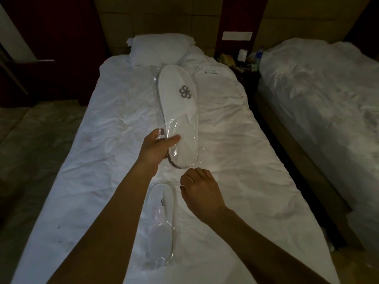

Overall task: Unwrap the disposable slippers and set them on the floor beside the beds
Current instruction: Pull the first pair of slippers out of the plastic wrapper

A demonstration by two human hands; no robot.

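The left hand [159, 147] is gripping a pair of white cloth disposable slippers sealed in a clear plastic wrapper [178, 111], holding it up over the near bed with rumpled white sheets [102, 144]. The thumb is pressing on the top face of the packet near the heel end while the fingers are curling underneath its left edge. A grey swirl logo [185, 92] is showing on the toe part, which is pointing away toward the white pillow [160, 48] at the head of the bed.

The right hand [202, 191] is hovering just below the heel end of the held packet, palm down, its fingers bunching together at the loose edge of the clear film; whether it is actually pinching the plastic cannot be told.

A second wrapped pair of white slippers [161, 224] is lying flat on the sheet between the two forearms, toe pointing away, untouched by either hand.

To the right, a second bed with crumpled white bedding [320, 103] is standing apart from the first, with a dark bedside stand [244, 68] between them carrying small cluttered items, among them a plastic bottle [258, 54]. Pale patterned floor [30, 144] is showing on the left.
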